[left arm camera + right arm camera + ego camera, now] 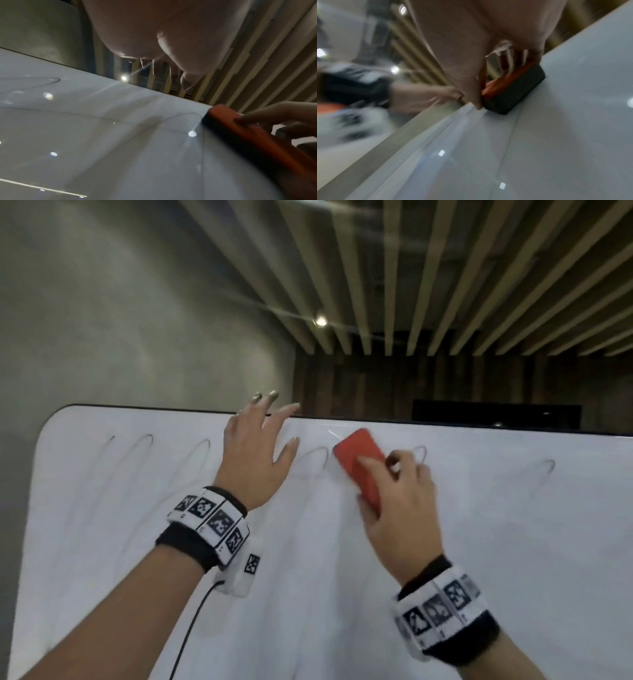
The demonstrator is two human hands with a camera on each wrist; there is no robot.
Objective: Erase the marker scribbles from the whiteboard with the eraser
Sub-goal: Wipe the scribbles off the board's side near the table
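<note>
Red plastic block eraser (359, 462) lies pressed flat on the glossy white whiteboard (479, 542) near its top edge, gripped by the right hand (394, 508); the left hand (257, 453) rests there with fingers spread, among faint looped marker scribbles (202, 453). The left wrist view shows the eraser's edge beside a loop. The right wrist view, blurred, shows its dark felt on the board.

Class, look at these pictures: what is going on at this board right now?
A person is wiping a whiteboard. The right hand grips a red eraser and presses its dark pad against the board near the top edge. The left hand rests spread on the board, its fingers reaching the top edge. Faint looped marker scribbles remain along the top on both sides of the eraser, so the job is not finished.
</note>
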